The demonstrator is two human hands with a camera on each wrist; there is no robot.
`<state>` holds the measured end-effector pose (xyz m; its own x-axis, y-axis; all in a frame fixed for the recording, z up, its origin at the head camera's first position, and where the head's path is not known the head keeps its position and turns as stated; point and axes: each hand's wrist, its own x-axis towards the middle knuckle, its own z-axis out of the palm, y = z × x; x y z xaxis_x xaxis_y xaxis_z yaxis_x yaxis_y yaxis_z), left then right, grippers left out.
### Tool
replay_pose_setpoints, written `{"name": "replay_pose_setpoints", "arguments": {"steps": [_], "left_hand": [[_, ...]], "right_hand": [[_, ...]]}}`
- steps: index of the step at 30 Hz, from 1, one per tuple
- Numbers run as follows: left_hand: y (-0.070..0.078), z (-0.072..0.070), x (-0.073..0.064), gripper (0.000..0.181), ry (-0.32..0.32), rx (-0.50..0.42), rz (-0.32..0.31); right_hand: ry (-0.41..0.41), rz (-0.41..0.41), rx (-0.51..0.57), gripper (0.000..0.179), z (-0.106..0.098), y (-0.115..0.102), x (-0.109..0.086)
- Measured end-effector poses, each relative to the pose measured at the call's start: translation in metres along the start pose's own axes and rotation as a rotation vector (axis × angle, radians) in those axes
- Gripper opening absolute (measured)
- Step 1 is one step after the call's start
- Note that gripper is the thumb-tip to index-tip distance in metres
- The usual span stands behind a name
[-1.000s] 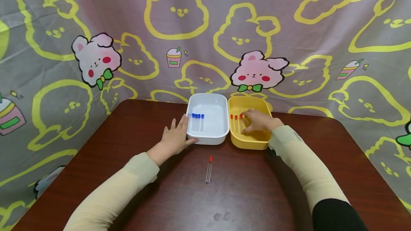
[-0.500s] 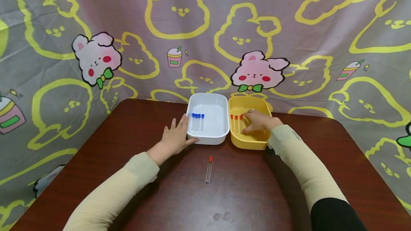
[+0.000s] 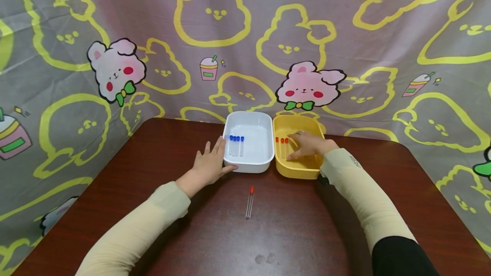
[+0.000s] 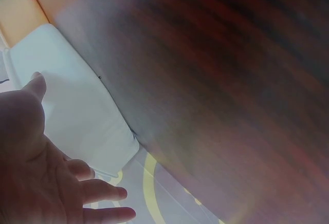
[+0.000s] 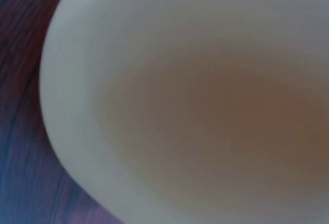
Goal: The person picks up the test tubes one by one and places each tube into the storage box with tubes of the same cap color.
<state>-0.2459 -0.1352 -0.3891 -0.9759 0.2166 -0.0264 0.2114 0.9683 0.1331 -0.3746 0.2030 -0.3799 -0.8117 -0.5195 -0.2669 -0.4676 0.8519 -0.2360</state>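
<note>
My left hand (image 3: 207, 166) lies with spread fingers along the left side of the white tray (image 3: 249, 168), its thumb at the front wall. Several blue-capped test tubes (image 3: 241, 148) lie side by side in that tray. My right hand (image 3: 308, 144) reaches into the yellow tray (image 3: 297, 173). Its thumb and fingers span the rightmost of three red-capped test tubes (image 3: 286, 141); whether they pinch it or only touch it is unclear. One more red-capped test tube (image 3: 249, 203) lies on the table in front of the trays. In the left wrist view, the left fingers (image 4: 105, 190) extend beside the white tray.
The trays stand side by side towards the back of the dark wooden table (image 3: 215, 242). A patterned curtain (image 3: 245, 63) hangs close behind. In the right wrist view a blurred pale rounded surface (image 5: 77, 95) fills most of the picture; its kind is unclear.
The rightmost red-capped test tube in the yellow tray has shifted slightly left, towards the other two. My right thumb has moved a little left too. The left hand has stayed put.
</note>
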Motion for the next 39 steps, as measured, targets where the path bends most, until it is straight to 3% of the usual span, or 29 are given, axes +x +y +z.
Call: {"name": "replay_pose_setpoints", "arguments": {"steps": [6, 14, 22, 39], "left_hand": [[0.000, 0.000, 0.000, 0.102, 0.001, -0.006, -0.003], [0.001, 0.000, 0.002, 0.102, -0.007, -0.010, -0.001], [0.001, 0.001, 0.004, 0.102, -0.009, -0.006, 0.004], [0.000, 0.000, 0.000, 0.102, -0.005, -0.035, 0.002]], "right_hand": [[0.004, 0.006, 0.015, 0.103, -0.003, 0.000, -0.004], [0.063, -0.044, 0.054, 0.085, -0.010, -0.005, -0.014], [0.150, -0.046, 0.115, 0.075, -0.014, -0.008, -0.025], [0.343, -0.172, 0.186, 0.057, -0.009, -0.021, -0.056]]}}
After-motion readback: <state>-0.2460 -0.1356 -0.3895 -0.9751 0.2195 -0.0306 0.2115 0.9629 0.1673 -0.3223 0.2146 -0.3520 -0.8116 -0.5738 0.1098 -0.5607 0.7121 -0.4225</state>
